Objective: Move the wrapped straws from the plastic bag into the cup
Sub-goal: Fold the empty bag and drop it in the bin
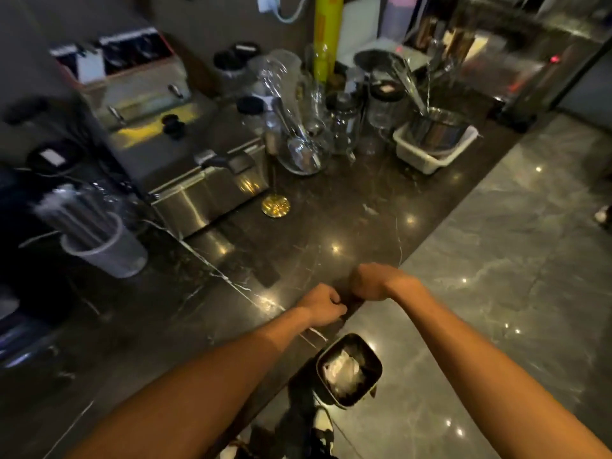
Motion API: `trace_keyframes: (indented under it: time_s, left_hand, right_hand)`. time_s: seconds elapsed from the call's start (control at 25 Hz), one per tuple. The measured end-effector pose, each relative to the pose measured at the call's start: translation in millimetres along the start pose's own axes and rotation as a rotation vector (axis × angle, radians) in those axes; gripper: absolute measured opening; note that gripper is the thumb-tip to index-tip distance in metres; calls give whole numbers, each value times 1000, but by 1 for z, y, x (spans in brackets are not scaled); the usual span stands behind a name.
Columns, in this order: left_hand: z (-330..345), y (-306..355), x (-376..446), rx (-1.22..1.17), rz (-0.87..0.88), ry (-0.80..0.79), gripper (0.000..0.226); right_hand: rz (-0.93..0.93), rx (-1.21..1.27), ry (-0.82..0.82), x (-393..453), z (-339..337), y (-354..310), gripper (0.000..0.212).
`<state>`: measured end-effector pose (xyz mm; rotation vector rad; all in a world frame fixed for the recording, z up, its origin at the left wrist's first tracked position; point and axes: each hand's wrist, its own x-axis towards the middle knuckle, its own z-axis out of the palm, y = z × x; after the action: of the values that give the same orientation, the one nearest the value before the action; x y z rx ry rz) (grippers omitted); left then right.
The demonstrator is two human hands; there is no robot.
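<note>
A pale cup (109,253) stands at the counter's left, filled with several long wrapped straws (71,213) that lean to the upper left. Both of my hands are at the counter's front edge, far right of the cup. My left hand (319,308) has its fingers curled in. Just beside it, my right hand (372,281) is balled into a fist. I see nothing held in either hand. Something crumpled and whitish, like plastic (342,372), lies in a bin below the counter edge.
A steel appliance (198,180) sits behind the cup. Glass jars and a glass pitcher of spoons (301,144) crowd the back, with a white tub holding a steel pot (433,140) to the right. A gold disc stand (276,205) and the dark bin (349,369) on the floor are near.
</note>
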<state>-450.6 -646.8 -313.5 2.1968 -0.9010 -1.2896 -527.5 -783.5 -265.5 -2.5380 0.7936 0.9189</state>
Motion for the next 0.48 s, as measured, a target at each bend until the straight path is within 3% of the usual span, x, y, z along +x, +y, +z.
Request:
trace_keyframes:
  time_s: [0.2, 0.48]
  left_hand:
    - [-98, -42, -52, 150, -45, 223, 39]
    - [-197, -126, -146, 267, -135, 433, 41]
  right_hand:
    - [-135, -119, 110, 6, -44, -98, 43]
    - [-418, -221, 138, 7, -56, -260, 35]
